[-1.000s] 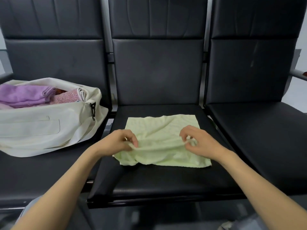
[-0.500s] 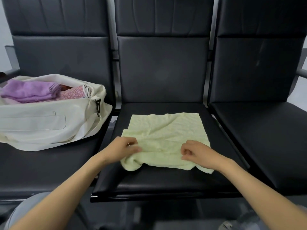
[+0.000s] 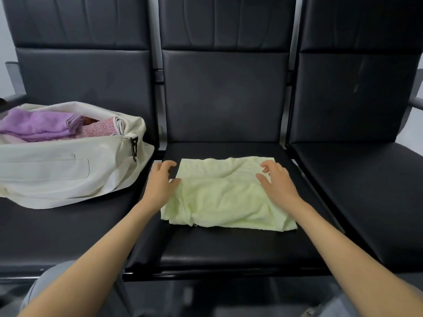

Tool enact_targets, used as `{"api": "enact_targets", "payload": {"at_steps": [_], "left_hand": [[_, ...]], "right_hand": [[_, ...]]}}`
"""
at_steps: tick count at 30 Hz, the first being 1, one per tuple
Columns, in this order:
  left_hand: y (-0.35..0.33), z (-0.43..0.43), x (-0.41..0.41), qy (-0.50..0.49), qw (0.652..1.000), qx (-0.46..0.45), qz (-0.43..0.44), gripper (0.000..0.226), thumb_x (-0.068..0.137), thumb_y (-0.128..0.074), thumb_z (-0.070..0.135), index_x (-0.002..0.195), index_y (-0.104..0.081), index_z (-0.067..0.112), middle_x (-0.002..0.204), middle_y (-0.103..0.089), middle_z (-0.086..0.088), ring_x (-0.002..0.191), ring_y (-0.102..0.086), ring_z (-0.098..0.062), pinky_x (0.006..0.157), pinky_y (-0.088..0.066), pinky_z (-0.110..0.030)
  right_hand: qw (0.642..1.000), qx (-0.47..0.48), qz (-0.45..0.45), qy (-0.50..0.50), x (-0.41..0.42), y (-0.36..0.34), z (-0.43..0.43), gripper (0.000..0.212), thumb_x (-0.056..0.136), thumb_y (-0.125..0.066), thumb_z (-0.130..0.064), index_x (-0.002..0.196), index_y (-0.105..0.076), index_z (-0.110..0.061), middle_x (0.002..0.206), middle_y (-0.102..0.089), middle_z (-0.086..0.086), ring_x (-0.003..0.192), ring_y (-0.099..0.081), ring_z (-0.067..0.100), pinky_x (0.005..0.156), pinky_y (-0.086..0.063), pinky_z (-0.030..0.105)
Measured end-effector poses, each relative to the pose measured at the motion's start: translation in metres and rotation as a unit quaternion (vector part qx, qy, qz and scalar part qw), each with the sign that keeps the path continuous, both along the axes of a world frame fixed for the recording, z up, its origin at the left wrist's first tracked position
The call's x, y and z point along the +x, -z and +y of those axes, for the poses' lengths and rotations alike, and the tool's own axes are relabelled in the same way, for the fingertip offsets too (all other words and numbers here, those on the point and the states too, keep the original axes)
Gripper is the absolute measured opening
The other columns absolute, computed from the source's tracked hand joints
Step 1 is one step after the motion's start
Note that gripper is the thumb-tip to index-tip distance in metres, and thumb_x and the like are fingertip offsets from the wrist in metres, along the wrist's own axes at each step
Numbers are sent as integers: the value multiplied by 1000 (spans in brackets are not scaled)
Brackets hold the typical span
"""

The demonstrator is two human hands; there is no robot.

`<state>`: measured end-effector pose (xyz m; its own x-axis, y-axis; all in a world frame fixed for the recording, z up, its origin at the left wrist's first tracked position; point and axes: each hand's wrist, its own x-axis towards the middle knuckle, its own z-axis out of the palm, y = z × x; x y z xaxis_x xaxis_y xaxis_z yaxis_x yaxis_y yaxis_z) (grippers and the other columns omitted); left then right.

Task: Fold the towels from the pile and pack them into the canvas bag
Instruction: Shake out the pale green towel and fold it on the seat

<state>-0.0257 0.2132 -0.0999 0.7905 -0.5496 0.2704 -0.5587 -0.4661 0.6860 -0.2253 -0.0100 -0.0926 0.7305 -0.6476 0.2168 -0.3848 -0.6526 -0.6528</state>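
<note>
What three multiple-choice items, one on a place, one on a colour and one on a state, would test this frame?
1. Where does the canvas bag sit?
A. on the floor
B. on the left seat
C. on the person's lap

2. What colour is the towel on the middle seat?
A. purple
B. white
C. pale green

3. What state is the canvas bag in?
A. open, with towels inside
B. zipped shut
C. open and empty

Answers:
1 B: it rests on the black cushion left of the middle one.
2 C: it shows pale green against the black cushion.
3 A: a purple towel and a pink towel show through its open top.
</note>
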Motion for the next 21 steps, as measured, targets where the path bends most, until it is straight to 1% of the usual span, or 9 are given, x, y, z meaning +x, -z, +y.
{"api": "enact_targets", "payload": {"at_steps": [2,4,6,9,11,14,17,19,21], "left_hand": [[4,-1,-3,49,988,7,-149,21,87,-68,16,107,-63,12,103,-52,0,87,-54,-14,78,-46,-27],[2,0,-18,178,976,19,-125,26,82,-65,47,89,-66,22,87,-52,12,73,-51,-6,68,-45,-24],[4,-1,-34,265,955,118,-52,39,70,-63,67,87,-63,31,86,-53,15,77,-52,-4,71,-46,-23],[15,-6,-34,277,919,260,-108,33,82,-67,52,97,-64,22,94,-54,11,90,-54,-9,76,-44,-28],[14,-7,-29,248,951,176,-57,27,91,-62,40,88,-64,13,80,-56,5,78,-55,-13,73,-43,-32],[2,-7,-32,195,980,24,15,26,95,-55,37,81,-62,17,63,-55,9,60,-47,-4,63,-39,-22],[-15,-6,-38,152,986,-70,24,16,95,-57,33,84,-67,28,78,-64,17,72,-55,0,71,-40,-15],[-23,-1,-34,176,977,-75,94,16,93,-61,34,81,-70,27,83,-68,8,76,-57,-4,76,-43,-22],[-24,6,-30,233,966,28,108,15,90,-64,38,83,-71,28,85,-69,3,77,-58,-9,78,-46,-30]], "right_hand": [[997,-60,11,-48,2,4,1,14,95,-58,-28,106,-59,-19,105,-51,-10,100,-45,7,84,-37,22],[985,-38,31,-164,0,1,9,11,88,-67,-34,90,-63,-24,96,-56,-12,91,-50,2,81,-38,18],[954,-35,139,-262,-4,-2,17,21,80,-71,-45,90,-61,-29,96,-58,-15,93,-51,1,81,-40,17],[924,-108,245,-274,-4,5,18,15,90,-63,-37,97,-56,-26,101,-54,-11,97,-50,9,85,-42,23],[953,-50,184,-236,-4,3,17,10,96,-54,-31,94,-59,-22,97,-57,-7,90,-53,11,81,-42,25],[981,47,50,-179,-4,-11,16,17,100,-48,-30,92,-61,-22,85,-60,-11,71,-51,-1,70,-39,15],[987,71,-33,-143,-2,-22,21,16,100,-48,-29,95,-62,-23,80,-59,-16,69,-51,-7,66,-38,7],[980,103,-48,-162,-3,-29,22,15,99,-51,-28,94,-64,-26,87,-64,-19,81,-55,-9,74,-38,5],[972,112,6,-206,-7,-31,22,15,98,-52,-30,93,-66,-30,91,-65,-23,89,-57,-9,80,-39,6]]}}
